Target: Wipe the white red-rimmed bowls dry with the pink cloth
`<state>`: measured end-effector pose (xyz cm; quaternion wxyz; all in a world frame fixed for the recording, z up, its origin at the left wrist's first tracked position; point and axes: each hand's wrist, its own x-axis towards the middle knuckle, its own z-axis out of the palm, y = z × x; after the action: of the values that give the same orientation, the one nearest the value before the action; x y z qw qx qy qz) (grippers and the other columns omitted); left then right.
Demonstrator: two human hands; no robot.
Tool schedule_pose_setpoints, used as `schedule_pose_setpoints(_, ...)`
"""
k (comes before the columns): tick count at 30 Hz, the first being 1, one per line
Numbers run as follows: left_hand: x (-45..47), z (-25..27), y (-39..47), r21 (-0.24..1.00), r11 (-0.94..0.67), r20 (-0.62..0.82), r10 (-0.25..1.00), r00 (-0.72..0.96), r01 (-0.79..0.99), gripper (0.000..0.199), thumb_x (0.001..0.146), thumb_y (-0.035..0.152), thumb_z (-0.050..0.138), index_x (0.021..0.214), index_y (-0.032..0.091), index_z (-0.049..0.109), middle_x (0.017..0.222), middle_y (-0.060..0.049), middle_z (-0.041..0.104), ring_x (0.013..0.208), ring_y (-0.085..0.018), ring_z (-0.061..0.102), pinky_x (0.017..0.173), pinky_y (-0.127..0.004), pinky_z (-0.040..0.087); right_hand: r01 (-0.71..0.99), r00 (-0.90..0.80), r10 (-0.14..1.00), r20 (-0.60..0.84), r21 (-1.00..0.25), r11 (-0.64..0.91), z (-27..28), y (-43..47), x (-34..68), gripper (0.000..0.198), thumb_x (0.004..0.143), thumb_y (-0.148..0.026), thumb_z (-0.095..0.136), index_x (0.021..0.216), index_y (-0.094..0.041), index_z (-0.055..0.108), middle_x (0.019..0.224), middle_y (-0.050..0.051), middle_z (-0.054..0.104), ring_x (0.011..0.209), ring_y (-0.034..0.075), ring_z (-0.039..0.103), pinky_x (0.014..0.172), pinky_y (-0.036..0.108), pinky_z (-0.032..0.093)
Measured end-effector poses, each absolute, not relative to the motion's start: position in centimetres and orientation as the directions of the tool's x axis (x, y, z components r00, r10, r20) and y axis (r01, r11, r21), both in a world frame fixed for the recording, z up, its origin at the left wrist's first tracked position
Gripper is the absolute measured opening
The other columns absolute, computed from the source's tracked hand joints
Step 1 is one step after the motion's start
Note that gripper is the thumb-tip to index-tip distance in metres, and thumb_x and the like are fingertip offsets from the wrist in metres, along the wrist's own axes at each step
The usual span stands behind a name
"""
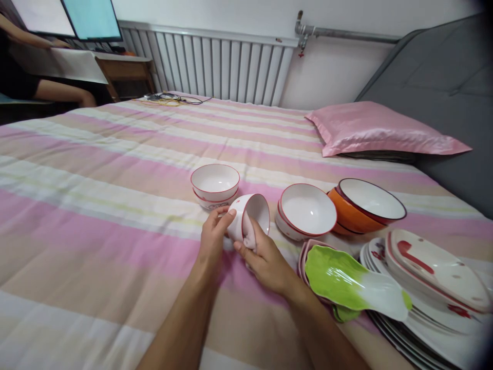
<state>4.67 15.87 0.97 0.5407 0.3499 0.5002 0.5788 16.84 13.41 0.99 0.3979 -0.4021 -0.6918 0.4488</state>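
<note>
Tilted on its side, a white bowl with a red rim (259, 208) is held between both hands above the bed. My left hand (214, 234) is closed on the bowl's outer left side, thumb near the rim. A pale pink cloth (249, 232) is pinched in my right hand (265, 257), folded over the bowl's rim and wall. Just behind is a stack of two red-rimmed bowls (214, 182). To the right stands another stack of white bowls (308, 209), touching or close to orange bowls (358, 216).
Green leaf-shaped dishes (335, 272) lie at the right, beside stacked plates (435, 277). A pink pillow (385, 128) rests by the grey headboard (439, 77). Cables (173, 98) lie on the bed's far edge near the radiator (215, 61). Another person sits at a desk, far left.
</note>
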Motion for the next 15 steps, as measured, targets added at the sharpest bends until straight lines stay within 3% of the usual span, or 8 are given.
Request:
schedule_pose_setpoints(10, 4.50, 0.77, 16.12, 0.964, 0.149, -0.194, 0.960, -0.202, -0.222, 0.041, 0.065, 0.045, 0.070, 0.096, 0.018, 0.060, 0.084, -0.004, 0.064, 0.081, -0.021, 0.059, 0.067, -0.029, 0.041, 0.417, -0.480, 0.864, 0.149, -0.828, 0.375, 0.71, 13.24, 17.00, 0.047, 0.087, -0.016, 0.047, 0.133, -0.020, 0.037, 0.130, 0.010, 0.053, 0.119, 0.023, 0.049, 0.099, 0.040, 0.040)
schedule_pose_setpoints(15, 4.50, 0.66, 16.07, 0.960, 0.164, -0.210, 0.958, -0.194, -0.228, 0.040, 0.067, 0.047, 0.068, 0.095, 0.020, 0.060, 0.080, -0.002, 0.062, 0.074, -0.018, 0.058, 0.063, -0.028, 0.040, 0.538, -0.522, 0.843, 0.131, -0.717, 0.444, 0.38, 13.29, 17.21, 0.048, 0.085, -0.012, 0.047, 0.132, -0.016, 0.038, 0.130, 0.013, 0.053, 0.121, 0.024, 0.049, 0.101, 0.041, 0.039)
